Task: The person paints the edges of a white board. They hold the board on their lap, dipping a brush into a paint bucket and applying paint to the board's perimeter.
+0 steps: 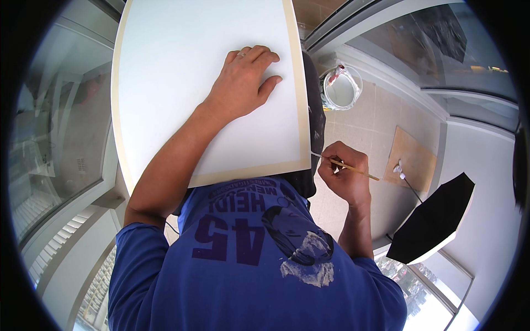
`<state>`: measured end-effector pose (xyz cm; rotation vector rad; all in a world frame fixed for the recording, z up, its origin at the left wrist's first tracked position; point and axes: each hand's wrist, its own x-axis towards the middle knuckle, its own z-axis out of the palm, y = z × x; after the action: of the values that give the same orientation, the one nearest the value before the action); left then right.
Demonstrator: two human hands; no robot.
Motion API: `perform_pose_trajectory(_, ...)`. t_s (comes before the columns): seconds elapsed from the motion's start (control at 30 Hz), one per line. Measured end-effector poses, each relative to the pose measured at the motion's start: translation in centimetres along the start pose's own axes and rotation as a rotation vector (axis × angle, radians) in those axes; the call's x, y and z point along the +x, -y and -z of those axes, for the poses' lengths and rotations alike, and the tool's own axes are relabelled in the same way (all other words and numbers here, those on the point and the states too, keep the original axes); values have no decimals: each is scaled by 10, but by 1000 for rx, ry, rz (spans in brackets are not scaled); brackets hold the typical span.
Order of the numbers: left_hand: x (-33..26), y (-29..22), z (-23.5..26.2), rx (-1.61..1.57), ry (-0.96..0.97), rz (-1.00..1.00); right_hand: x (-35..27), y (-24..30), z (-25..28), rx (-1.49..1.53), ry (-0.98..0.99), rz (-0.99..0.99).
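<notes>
A large white board [165, 99], edged with strips of beige masking tape [302, 121], lies across my lap. On its surface rests my left hand [240, 85], fingers slightly bent and thumb apart, holding nothing; a ring shows on one finger. Just off the board's lower right corner, my right hand [348, 171] pinches a thin paintbrush [361, 172] with a wooden handle. The brush's front end points left toward the taped edge. Whether the tip touches the board I cannot tell. The visible sheet is plain white.
To the right on the tiled floor stands a bucket [340, 92] with pale contents and reddish smears on its rim. Farther right are a flat brown board [411, 157] and a black photo umbrella [433, 218] on a stand. Glass panes [66, 127] rise on the left.
</notes>
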<state>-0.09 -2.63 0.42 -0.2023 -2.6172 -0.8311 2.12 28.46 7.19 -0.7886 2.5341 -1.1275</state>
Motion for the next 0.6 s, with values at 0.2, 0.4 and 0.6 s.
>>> perform_pose_trajectory(0.2,1,0,1,-12,10,11,-1,-1,0,8,34,-21)
perform_pose_trajectory(0.4,1,0,0,12,19,17,1,-11,4,252,-120,-68)
perform_pose_trajectory(0.6,5,-4,4,17,60,30,26,-39,-28,594,-298,-57)
